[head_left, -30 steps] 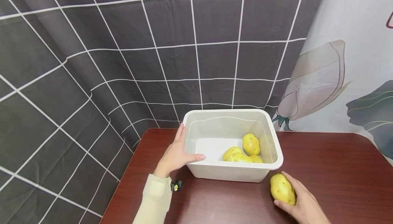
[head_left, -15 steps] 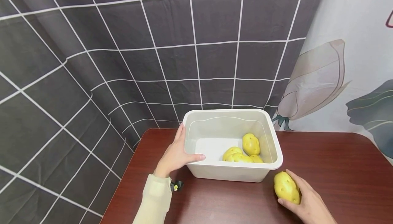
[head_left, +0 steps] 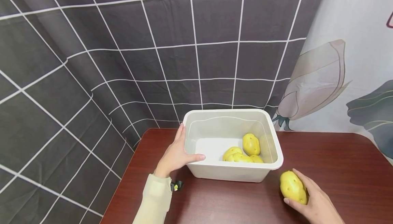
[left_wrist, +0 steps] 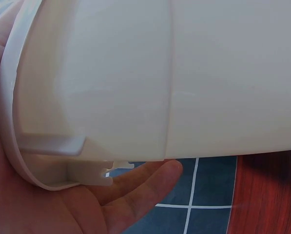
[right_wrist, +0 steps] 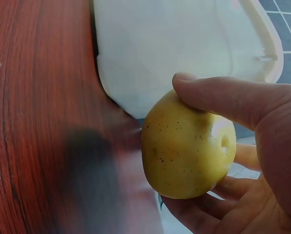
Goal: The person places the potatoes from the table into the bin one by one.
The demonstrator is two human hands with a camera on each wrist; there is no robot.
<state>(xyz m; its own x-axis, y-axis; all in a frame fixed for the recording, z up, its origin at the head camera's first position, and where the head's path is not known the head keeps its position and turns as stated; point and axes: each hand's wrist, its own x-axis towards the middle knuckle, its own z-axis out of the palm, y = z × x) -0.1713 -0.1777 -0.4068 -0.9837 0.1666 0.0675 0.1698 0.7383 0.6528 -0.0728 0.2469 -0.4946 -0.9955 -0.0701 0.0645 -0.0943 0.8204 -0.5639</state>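
A pale grey plastic bin [head_left: 228, 172] stands on the table with several yellow potatoes [head_left: 251, 144] inside, grouped toward its right end. My left hand [head_left: 175, 155] holds the bin's left front corner, its thumb over the front rim and its fingers along the left side. From the left wrist, the bin's outer wall [left_wrist: 184, 83] fills most of the view, with fingers [left_wrist: 145, 195] below the rim. To the right of the bin, my right hand [head_left: 316, 200] grips another yellow potato [head_left: 293, 187] between thumb and fingers. That potato [right_wrist: 184, 146] appears raised, with a dark shadow on the tabletop.
The reddish-brown wooden table [head_left: 344, 169] extends right of the bin and in front of it. A dark curtain with white grid lines [head_left: 215, 60] hangs behind and to the left. A pale curtain with a flower print [head_left: 322, 80] hangs at the back right.
My right hand has shifted a little to the right with the potato, farther from the bin. The left hand, the bin and the potatoes inside it stay in place.
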